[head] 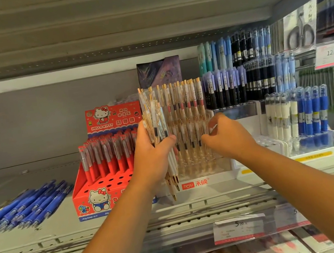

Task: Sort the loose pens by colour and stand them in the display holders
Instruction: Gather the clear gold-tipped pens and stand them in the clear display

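My left hand (152, 156) grips a bundle of white-and-gold pens (157, 123), tips pointing down past my palm. Right behind it stands a clear tiered display holder (202, 164) with a white "hesu" base, filled with rows of similar gold-clipped pens. My right hand (226, 137) reaches into the middle rows of that holder, its fingers curled at the pens there; I cannot tell whether they pinch one. A pile of loose blue pens (24, 206) lies flat on the shelf at the left.
A red Hello Kitty pen box (106, 191) with red pens stands left of the clear holder. More holders with black, purple and blue pens (248, 79) and white and blue pens (298, 115) fill the right. A wire rail (216, 203) edges the shelf front.
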A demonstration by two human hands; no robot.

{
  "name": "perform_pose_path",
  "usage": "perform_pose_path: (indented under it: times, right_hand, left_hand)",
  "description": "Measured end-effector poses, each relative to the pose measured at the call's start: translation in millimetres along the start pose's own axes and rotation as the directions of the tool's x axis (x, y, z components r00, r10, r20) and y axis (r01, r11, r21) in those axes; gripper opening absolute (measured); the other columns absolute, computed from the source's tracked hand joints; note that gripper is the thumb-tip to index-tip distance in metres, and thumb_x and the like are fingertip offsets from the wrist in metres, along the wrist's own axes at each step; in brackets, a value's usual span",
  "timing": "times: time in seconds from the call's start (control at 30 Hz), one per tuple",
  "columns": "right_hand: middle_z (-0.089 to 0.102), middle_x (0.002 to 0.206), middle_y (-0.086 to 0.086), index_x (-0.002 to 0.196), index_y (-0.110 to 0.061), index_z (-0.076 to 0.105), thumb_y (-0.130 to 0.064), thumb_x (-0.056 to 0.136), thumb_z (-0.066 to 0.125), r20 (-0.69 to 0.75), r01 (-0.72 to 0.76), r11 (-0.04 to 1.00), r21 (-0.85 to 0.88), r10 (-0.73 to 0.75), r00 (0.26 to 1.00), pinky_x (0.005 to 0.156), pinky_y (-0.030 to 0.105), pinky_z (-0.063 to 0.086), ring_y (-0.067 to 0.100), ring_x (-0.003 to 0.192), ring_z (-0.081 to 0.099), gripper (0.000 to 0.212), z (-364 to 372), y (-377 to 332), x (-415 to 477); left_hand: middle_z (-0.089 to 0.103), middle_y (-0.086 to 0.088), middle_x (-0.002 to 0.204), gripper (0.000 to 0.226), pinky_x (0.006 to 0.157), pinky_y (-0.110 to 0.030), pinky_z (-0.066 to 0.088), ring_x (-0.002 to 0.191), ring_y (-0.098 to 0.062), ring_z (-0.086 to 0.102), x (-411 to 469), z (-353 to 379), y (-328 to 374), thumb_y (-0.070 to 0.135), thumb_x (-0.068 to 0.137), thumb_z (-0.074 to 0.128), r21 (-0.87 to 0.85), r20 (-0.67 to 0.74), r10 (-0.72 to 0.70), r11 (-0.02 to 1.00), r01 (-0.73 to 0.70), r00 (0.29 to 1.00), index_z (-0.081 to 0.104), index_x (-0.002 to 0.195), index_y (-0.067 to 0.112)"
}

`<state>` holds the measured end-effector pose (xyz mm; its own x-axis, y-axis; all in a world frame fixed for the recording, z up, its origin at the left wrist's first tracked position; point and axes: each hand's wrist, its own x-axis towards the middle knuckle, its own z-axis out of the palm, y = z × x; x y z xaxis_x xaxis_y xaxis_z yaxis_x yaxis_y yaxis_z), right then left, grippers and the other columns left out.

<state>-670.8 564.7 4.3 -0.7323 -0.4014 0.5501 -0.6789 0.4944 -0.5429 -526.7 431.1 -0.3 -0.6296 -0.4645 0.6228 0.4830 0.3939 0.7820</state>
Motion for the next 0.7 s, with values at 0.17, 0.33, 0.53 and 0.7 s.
perform_pose_path:
  times: [0.17,0.33,0.53,0.7]
  right_hand:
    - [0.057,0.089,-0.009,0.102,-0.021,0.053,-0.028,0.086,0.063,-0.233,0.168,0.960,0.224,-0.115,0.966,0.060,0.021,0.041,0.003,0.080,0.054,0.020,-12,-29,-8]
    - [0.068,0.092,-0.007,0.098,-0.026,0.065,-0.022,0.089,0.068,0.049,0.157,0.795,0.585,-0.228,0.972,0.064,0.013,0.047,0.002,0.083,0.063,0.010,-12,-75,-18]
    - [0.069,0.097,0.003,0.104,-0.019,0.065,-0.015,0.093,0.065,0.097,0.072,0.754,0.653,-0.178,0.979,0.067,0.018,0.052,0.010,0.084,0.065,0.012,-5,-88,-20]
    - [0.067,0.101,0.009,0.109,-0.013,0.063,-0.016,0.093,0.064,0.152,-0.015,0.727,0.687,-0.124,0.981,0.068,0.024,0.052,0.016,0.088,0.065,0.016,-3,-85,-18]
  left_hand:
    - [0.069,0.017,0.114,0.051,0.096,-0.039,0.050,0.108,-0.004,0.064,1,1,-1,0.016,0.085,0.066,-0.025,0.008,0.030,0.999,-0.030,1.000,0.052,0.127,0.040]
    - [0.070,0.010,0.116,0.052,0.089,-0.036,0.056,0.110,-0.011,0.066,2,2,-2,0.013,0.082,0.065,-0.064,0.058,0.054,0.997,-0.051,0.997,0.054,0.126,0.037]
    - [0.071,0.005,0.113,0.051,0.081,-0.033,0.058,0.107,-0.017,0.068,3,1,-5,0.009,0.081,0.063,-0.109,0.042,0.040,0.993,-0.036,0.998,0.056,0.125,0.034]
    - [0.071,0.009,0.113,0.050,0.080,-0.025,0.057,0.106,-0.012,0.068,2,1,-4,0.005,0.086,0.063,-0.102,0.056,0.036,0.994,-0.030,0.998,0.055,0.125,0.035]
